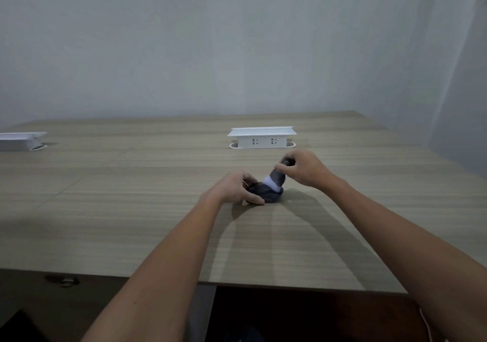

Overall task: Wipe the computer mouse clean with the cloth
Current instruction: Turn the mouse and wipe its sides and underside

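Mouse (266,192): dark, rounded body lying flat on the table, its left side partly hidden. Cloth (278,178): grey with a pale, whitish lower edge, bunched into an upright roll that tilts slightly to the right; its lower end touches the top of the mouse. Motion blur hides finer detail.

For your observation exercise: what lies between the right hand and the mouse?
In the head view, a grey and white cloth hangs from the right hand onto the mouse.
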A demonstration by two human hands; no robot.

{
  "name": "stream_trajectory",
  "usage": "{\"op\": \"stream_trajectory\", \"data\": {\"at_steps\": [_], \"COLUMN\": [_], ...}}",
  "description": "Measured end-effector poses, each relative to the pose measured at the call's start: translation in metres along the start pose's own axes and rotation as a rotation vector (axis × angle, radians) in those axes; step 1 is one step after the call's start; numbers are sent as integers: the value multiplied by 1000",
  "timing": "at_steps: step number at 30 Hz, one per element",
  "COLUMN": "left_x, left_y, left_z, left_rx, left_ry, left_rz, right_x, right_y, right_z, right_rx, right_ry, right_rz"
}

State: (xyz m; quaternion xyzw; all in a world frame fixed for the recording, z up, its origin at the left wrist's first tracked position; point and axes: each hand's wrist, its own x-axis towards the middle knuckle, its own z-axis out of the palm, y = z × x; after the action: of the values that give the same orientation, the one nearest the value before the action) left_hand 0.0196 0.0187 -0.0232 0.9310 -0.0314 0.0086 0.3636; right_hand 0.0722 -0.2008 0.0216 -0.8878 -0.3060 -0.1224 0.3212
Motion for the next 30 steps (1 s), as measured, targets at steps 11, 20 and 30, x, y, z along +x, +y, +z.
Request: {"op": "stream_trajectory", "data": {"at_steps": [11, 20, 30], "left_x": [1, -1, -7], "left_y": [-2, -1, 4], "left_z": [2, 3, 3], "left_rx": [-14, -29, -27], "left_ry": [10, 8, 25], "left_rz": [-10, -25, -36], "right_x": [-3, -4, -1], "right_y": [8, 11, -2], "right_z": [-14, -13, -7], "right_rx": [-37, -37, 51], "right_ry": [7, -15, -9], "right_rz": [18, 47, 86]}}
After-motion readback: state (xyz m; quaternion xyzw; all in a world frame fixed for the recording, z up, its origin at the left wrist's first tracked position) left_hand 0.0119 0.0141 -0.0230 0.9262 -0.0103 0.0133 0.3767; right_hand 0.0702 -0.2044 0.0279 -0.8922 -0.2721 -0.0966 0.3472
